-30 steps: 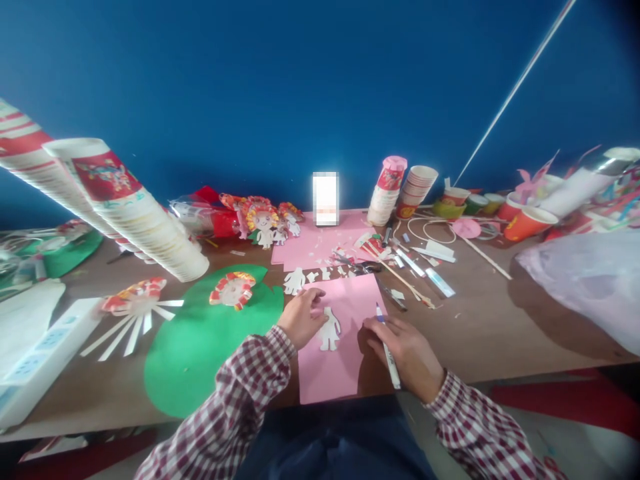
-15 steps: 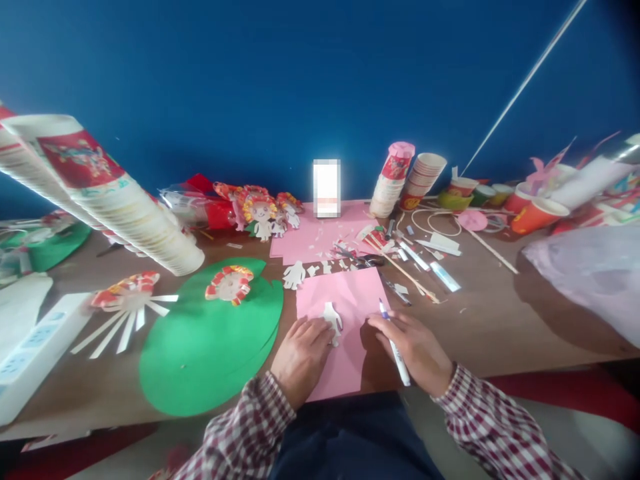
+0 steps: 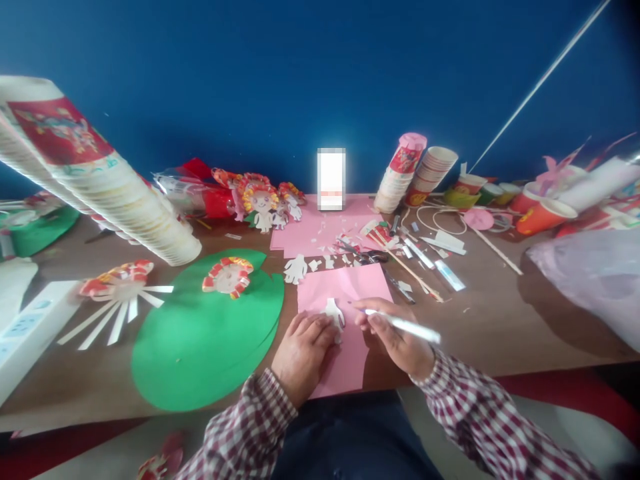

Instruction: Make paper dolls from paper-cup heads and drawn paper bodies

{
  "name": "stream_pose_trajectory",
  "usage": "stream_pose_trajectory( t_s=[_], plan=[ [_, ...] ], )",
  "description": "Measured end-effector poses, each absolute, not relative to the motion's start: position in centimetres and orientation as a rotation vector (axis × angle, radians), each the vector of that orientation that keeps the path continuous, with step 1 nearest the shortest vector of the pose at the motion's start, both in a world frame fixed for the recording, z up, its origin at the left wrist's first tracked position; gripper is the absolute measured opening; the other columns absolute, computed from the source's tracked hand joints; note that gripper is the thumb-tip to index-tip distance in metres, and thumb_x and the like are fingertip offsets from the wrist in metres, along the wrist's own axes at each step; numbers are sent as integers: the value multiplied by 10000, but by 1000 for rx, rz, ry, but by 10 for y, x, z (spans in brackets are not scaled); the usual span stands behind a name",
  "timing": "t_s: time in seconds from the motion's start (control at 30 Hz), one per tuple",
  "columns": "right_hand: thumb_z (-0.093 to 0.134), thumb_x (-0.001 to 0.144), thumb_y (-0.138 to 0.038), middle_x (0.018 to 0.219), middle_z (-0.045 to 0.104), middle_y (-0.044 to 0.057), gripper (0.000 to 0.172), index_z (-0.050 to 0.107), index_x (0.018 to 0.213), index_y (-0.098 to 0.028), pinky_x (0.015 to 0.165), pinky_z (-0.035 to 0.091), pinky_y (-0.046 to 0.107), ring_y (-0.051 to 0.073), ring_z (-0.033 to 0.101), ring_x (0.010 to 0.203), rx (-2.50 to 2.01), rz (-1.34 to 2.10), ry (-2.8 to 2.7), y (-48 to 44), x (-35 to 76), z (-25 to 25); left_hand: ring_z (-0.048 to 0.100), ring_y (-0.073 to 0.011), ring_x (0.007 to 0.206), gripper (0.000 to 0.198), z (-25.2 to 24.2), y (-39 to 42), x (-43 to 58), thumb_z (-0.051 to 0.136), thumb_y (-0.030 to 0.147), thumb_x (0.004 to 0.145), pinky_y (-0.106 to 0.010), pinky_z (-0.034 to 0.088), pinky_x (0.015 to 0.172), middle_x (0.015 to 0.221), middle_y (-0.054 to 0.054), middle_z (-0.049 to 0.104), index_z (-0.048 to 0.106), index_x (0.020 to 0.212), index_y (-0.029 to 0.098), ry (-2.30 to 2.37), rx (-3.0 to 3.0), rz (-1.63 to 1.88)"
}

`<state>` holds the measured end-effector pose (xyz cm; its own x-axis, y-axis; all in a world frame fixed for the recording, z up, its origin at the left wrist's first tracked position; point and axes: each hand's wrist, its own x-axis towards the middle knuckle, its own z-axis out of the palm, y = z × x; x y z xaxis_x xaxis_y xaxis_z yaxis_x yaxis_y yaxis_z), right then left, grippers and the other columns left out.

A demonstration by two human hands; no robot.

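Note:
A pink paper sheet (image 3: 350,287) lies at the table's near edge with a small white paper figure (image 3: 332,311) on it. My left hand (image 3: 303,350) lies flat with fingers stretched out, pressing on the figure's lower part. My right hand (image 3: 397,337) is closed around a white pen (image 3: 405,325), which lies nearly level with its tip pointing left, close to the figure's right side.
A big green paper disc (image 3: 200,340) with a red-and-white paper head (image 3: 227,277) lies to the left. Stacked paper cups (image 3: 100,193) lean at the far left, more cups (image 3: 420,173) at the back. Scissors, sticks and scraps (image 3: 400,257) litter the middle. A white plastic bag (image 3: 590,273) sits right.
My left hand slid back and now lies flat over the figure's lower part. My right hand swung the pen from pointing away to nearly level, tip toward the figure. The view shifted slightly.

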<state>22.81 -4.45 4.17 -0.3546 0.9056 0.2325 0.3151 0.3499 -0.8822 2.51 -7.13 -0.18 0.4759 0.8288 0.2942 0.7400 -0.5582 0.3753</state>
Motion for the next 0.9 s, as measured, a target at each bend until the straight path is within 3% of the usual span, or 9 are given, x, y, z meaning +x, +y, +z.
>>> stream_pose_trajectory(
  t_s=[0.1, 0.27, 0.4, 0.9],
  plan=[
    [458, 930, -351, 664, 621, 6, 219, 591, 915, -178, 525, 498, 216, 126, 605, 581, -1171, 1079, -1802, -34, 219, 30, 550, -238, 1077, 171, -1, -71, 26, 521, 256, 885, -499, 369, 1001, 1136, -52, 621, 614, 1025, 228, 1387, 2527, 645],
    [493, 894, -302, 577, 533, -44, 111, 472, 875, -195, 463, 428, 206, 107, 511, 479, -1254, 1000, -1771, -27, 216, 16, 561, -240, 1064, 157, 1, -71, 26, 504, 273, 900, -512, 372, 995, 1133, -53, 626, 632, 975, 225, 1378, 2493, 641],
    [528, 865, -291, 575, 501, -44, 135, 471, 785, -197, 453, 386, 205, 99, 484, 469, -1310, 858, -1877, -29, 216, 14, 559, -245, 1074, 160, 2, -70, 24, 513, 278, 895, -517, 372, 994, 1134, -58, 626, 634, 985, 225, 1359, 2484, 634],
    [526, 871, -280, 611, 528, -33, 113, 482, 808, -197, 487, 425, 199, 101, 520, 510, -1285, 825, -1954, -31, 212, 13, 555, -252, 1080, 179, 3, -70, 25, 534, 281, 879, -507, 366, 997, 1153, -71, 620, 609, 1017, 195, 1350, 2492, 629]
  ],
)
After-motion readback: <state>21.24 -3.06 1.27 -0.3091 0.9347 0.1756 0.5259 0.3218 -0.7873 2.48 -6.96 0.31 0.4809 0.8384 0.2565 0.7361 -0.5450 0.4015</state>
